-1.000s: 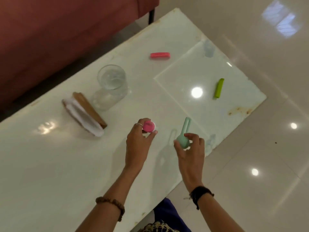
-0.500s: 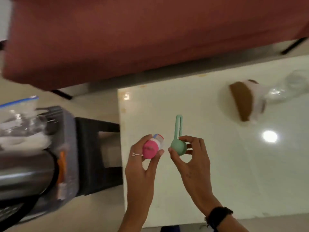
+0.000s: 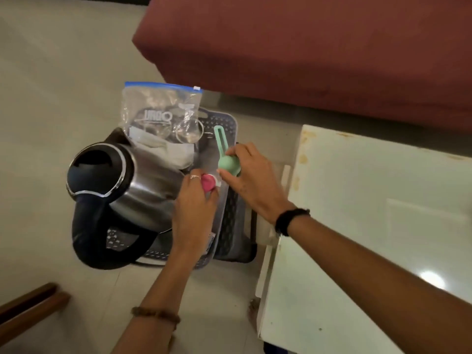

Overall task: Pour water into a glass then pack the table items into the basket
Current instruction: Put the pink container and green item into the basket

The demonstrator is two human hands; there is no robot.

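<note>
A grey perforated basket (image 3: 231, 226) stands on the floor left of the white table (image 3: 370, 226). Inside it are a steel electric kettle (image 3: 120, 190) with a black handle, a clear zip bag (image 3: 161, 111) and folded white cloth (image 3: 166, 152). My left hand (image 3: 195, 210) pinches a small pink-capped item (image 3: 208, 182) over the basket. My right hand (image 3: 251, 175) holds a mint green tool (image 3: 227, 159) with a round head and a looped handle, also above the basket. The two hands almost touch.
A dark red sofa (image 3: 306, 47) fills the top right, close behind the basket. Brown wooden bars (image 3: 28, 310) show at the bottom left on the pale tiled floor. The table's corner sits just right of the basket.
My view has swung left from the table to the basket on the floor. Both hands have carried the pink item and the green tool from above the table to over the basket.
</note>
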